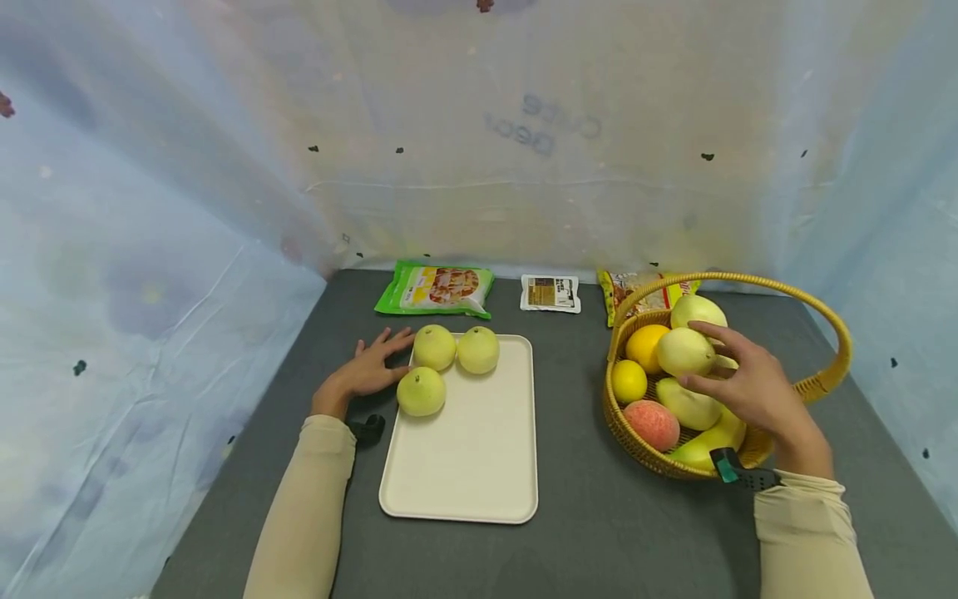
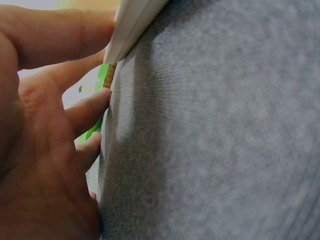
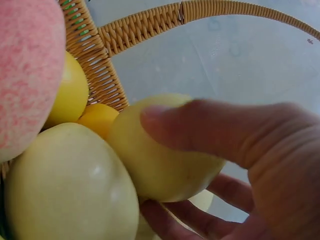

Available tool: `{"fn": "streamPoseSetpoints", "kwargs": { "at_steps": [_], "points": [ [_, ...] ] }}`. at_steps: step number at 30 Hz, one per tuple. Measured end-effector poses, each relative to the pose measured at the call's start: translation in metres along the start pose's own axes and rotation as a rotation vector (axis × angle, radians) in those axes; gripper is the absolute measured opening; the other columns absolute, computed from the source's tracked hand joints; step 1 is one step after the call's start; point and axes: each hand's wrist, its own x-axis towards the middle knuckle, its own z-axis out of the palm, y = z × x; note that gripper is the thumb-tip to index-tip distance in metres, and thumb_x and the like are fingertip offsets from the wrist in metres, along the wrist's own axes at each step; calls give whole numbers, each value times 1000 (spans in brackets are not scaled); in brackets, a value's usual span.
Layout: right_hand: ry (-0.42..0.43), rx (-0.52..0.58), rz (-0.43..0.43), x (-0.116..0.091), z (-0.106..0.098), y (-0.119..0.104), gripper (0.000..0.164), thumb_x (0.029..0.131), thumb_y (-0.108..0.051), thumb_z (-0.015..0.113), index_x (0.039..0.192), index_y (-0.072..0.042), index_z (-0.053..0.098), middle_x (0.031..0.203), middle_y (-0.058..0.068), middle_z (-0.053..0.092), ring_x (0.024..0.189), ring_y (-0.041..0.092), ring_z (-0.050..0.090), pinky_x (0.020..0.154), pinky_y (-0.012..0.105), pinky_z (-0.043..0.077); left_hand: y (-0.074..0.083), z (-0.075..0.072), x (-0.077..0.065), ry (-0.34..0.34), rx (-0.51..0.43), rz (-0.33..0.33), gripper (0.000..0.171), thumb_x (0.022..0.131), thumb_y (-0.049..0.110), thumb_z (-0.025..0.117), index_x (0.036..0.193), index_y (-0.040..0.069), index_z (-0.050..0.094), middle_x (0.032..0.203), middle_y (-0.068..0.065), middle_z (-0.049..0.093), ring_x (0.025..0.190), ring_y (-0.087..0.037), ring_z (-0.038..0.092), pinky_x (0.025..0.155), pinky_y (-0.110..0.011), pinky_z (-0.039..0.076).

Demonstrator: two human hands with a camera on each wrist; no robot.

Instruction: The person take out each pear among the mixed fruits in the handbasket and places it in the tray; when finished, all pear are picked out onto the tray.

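Note:
My right hand (image 1: 763, 389) grips a pale yellow-green pear (image 1: 684, 352) between thumb and fingers at the wicker basket (image 1: 623, 434). In the right wrist view, the thumb lies across this pear (image 3: 165, 165), with fingers curled beneath it. Another pale pear (image 1: 696, 311) sits behind it, and a larger pale fruit (image 1: 687, 404) lies below. At the white tray's (image 1: 479, 453) left edge rests my left hand (image 1: 365, 372), fingers spread and relaxed. Its thumb touches the tray rim (image 2: 131, 25) beside the nearest of three round yellow-green pears (image 1: 422, 392) at the tray's upper left.
Also in the basket are an orange (image 1: 645, 348), a lemon (image 1: 629, 382), a peach (image 1: 652, 425) and a banana (image 1: 711, 445). Its handle (image 1: 841, 333) arches to the right. Along the back lie a green packet (image 1: 437, 289), a small white packet (image 1: 550, 294) and a yellow packet (image 1: 618, 289).

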Motion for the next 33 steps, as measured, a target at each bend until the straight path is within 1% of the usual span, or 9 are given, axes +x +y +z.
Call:
{"fn": "streamPoseSetpoints", "kwargs": {
  "at_steps": [2, 5, 8, 12, 15, 18, 20, 25, 33],
  "points": [
    [19, 7, -3, -1, 1, 2, 89, 96, -32, 89, 170, -14, 42, 163, 35, 47, 136, 63, 58, 94, 60, 64, 0, 0, 0, -1, -1, -1, 73, 109, 31, 65, 172, 10, 37, 183, -18, 20, 169, -51, 0, 126, -81, -14],
    [47, 22, 3, -2, 3, 3, 86, 96, -32, 89, 168, -14, 45, 160, 33, 51, 132, 61, 62, 87, 36, 67, 1, 0, 0, -4, 5, -7, 72, 110, 29, 65, 173, 11, 36, 183, -17, 19, 170, -50, 0, 126, -80, -14],
    [59, 53, 21, -4, 5, 4, 86, 97, -36, 88, 168, -15, 45, 162, 30, 50, 133, 60, 62, 82, 13, 60, 1, 1, 1, -5, 12, -11, 71, 111, 31, 64, 173, 12, 36, 183, -16, 20, 170, -48, 0, 127, -80, -14],
    [83, 130, 44, -8, 6, 3, 87, 98, -35, 87, 170, -17, 42, 166, 27, 44, 139, 59, 58, 82, 1, 51, 1, 2, 1, -2, 13, -7, 71, 111, 31, 64, 173, 13, 37, 183, -16, 20, 170, -49, 0, 127, -80, -14],
    [140, 171, 19, -12, 7, 1, 85, 98, -28, 87, 170, -17, 43, 162, 20, 45, 141, 34, 63, 87, 0, 50, 0, 2, 1, 1, 9, -8, 70, 111, 31, 65, 173, 13, 37, 183, -16, 21, 170, -48, 0, 127, -79, -14],
    [212, 216, -32, -16, 9, -3, 79, 98, -17, 86, 167, -15, 48, 154, 8, 48, 131, 2, 58, 93, -1, 48, 0, 1, 0, -1, 9, -8, 71, 111, 31, 65, 173, 13, 37, 183, -16, 20, 170, -48, 0, 127, -79, -14],
    [254, 243, -69, -20, 11, -7, 75, 97, -11, 85, 165, -13, 52, 147, -3, 51, 124, -11, 54, 95, 0, 48, 0, 2, 0, -3, 10, -7, 71, 111, 31, 65, 173, 14, 36, 183, -16, 20, 170, -48, -1, 127, -79, -14],
    [299, 270, -160, -30, 12, -19, 71, 95, 0, 83, 160, -10, 57, 143, -18, 58, 117, -9, 64, 90, 3, 53, -8, 3, 3, 0, -5, 2, 72, 110, 35, 66, 173, 15, 38, 183, -14, 21, 170, -48, 0, 127, -78, -15],
    [259, 278, -273, -39, 12, -42, 73, 91, 11, 80, 158, -10, 60, 144, -11, 66, 115, -1, 71, 93, 8, 56, -25, 6, 11, 5, 0, 14, 75, 108, 46, 66, 173, 20, 39, 184, -10, 22, 171, -46, 0, 127, -78, -16]
  ]
}}
